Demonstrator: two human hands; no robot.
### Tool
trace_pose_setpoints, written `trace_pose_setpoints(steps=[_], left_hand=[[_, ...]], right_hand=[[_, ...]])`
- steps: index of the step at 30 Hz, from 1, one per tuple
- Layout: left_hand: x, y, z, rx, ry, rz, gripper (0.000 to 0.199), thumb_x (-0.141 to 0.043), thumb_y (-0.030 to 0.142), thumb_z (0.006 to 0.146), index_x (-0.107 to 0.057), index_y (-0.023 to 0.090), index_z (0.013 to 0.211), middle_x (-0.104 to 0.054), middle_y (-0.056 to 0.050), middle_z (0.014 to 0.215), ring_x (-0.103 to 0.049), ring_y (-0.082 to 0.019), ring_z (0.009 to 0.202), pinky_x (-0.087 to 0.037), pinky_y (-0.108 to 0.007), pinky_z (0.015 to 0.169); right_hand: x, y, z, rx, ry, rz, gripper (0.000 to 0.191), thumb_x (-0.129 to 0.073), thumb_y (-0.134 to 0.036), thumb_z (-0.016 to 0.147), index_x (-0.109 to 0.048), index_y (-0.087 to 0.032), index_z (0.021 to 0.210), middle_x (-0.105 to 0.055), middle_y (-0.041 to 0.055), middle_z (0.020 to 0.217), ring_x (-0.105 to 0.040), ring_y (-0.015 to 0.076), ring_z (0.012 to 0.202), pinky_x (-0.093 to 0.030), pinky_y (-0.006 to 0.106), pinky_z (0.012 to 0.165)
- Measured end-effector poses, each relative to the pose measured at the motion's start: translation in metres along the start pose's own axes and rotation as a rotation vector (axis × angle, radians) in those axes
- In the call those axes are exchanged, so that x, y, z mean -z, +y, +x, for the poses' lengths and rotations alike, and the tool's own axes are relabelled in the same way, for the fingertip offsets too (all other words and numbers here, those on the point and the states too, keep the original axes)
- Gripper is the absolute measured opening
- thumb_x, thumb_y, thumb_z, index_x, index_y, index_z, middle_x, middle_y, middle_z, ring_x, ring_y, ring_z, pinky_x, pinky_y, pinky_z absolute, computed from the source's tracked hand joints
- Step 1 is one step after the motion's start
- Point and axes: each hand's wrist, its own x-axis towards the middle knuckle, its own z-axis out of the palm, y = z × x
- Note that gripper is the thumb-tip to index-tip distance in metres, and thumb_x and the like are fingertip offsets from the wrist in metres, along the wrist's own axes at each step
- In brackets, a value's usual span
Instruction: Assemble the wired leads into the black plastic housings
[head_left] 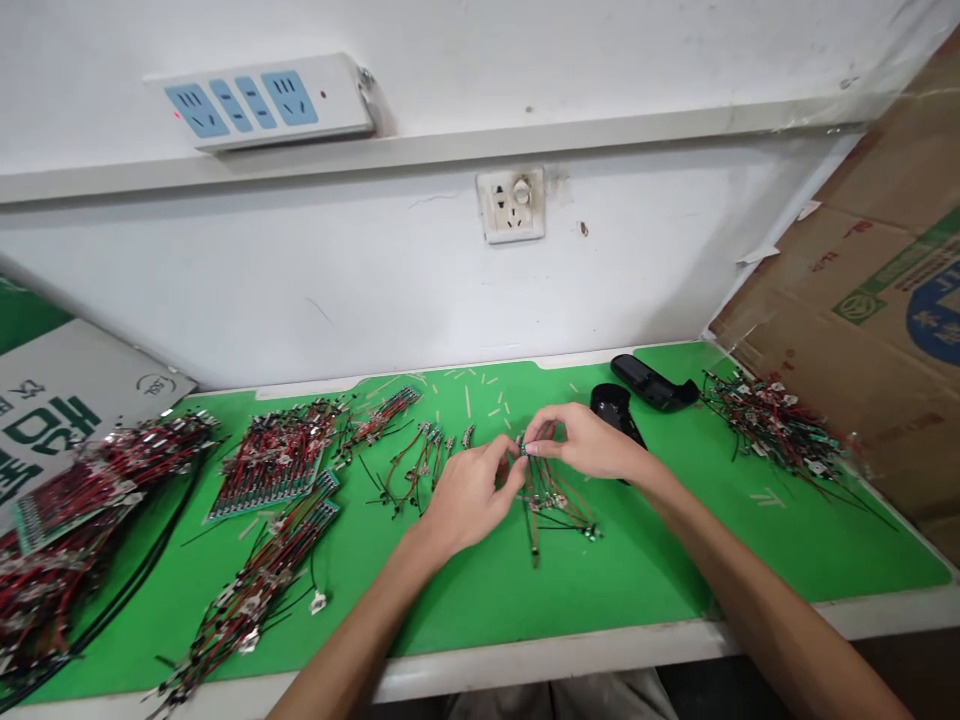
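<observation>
My left hand and my right hand meet over the middle of the green mat. Both pinch a small circuit board, mostly covered by the fingertips. From it red and black wires with small connectors spread toward me over the mat. Just left of my left hand lie several separate small boards with wires. Behind my right hand sit two black plastic housings, one partly hidden by that hand and a longer one farther back.
Wired circuit-board panels and a bundle lie to the left, beside a larger pile. At right is a heap of wired boards near a cardboard box. Thin pale strips lie at the back, below a wall socket.
</observation>
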Motion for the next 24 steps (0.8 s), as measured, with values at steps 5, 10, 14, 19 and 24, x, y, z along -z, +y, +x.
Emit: trace_pose_setpoints(steps=[5,10,14,19,24], left_hand=[[-0.001,-0.001,0.003,0.001,0.004,-0.056,0.032,-0.040,0.037,0.103,-0.062,0.020,0.087,-0.062,0.000,0.071,-0.053,-0.016,0.064,-0.031,-0.028,0.066],[0.000,-0.002,0.003,0.010,0.039,-0.131,0.033,-0.042,0.035,0.102,-0.064,0.019,0.083,-0.058,0.002,0.065,-0.046,-0.013,0.058,-0.028,-0.027,0.062],[-0.003,-0.002,0.002,-0.027,0.067,-0.156,0.032,-0.047,0.032,0.098,-0.059,0.018,0.073,-0.051,0.004,0.058,-0.041,-0.010,0.054,-0.026,-0.026,0.059],[-0.007,-0.001,0.002,-0.066,0.149,-0.252,0.031,-0.051,0.030,0.094,-0.061,0.016,0.068,-0.045,0.005,0.055,-0.037,-0.008,0.052,-0.027,-0.024,0.057],[-0.013,-0.003,0.003,-0.030,0.179,-0.336,0.031,-0.053,0.029,0.090,-0.059,0.016,0.063,-0.041,0.006,0.053,-0.034,-0.006,0.051,-0.025,-0.023,0.054]], right_hand=[[-0.004,0.013,0.005,-0.059,0.001,0.170,0.014,-0.077,-0.026,0.086,-0.074,-0.015,0.093,-0.075,0.0071,0.092,-0.067,0.0198,0.085,-0.052,0.032,0.081],[0.002,0.022,0.007,-0.107,-0.049,0.298,0.020,-0.077,-0.032,0.085,-0.073,-0.014,0.092,-0.074,0.0062,0.085,-0.067,0.0177,0.076,-0.053,0.031,0.075],[0.002,0.016,0.005,-0.105,-0.069,0.249,0.012,-0.073,-0.025,0.084,-0.076,-0.014,0.089,-0.075,0.0057,0.085,-0.066,0.0166,0.075,-0.052,0.028,0.074],[-0.001,0.006,0.003,-0.138,-0.024,0.165,0.016,-0.068,-0.022,0.085,-0.078,-0.011,0.090,-0.075,0.0063,0.082,-0.066,0.0169,0.072,-0.049,0.025,0.065],[-0.008,0.009,0.005,-0.156,0.003,0.145,0.017,-0.066,-0.021,0.085,-0.078,-0.010,0.091,-0.075,0.0068,0.082,-0.066,0.0169,0.072,-0.047,0.024,0.062]])
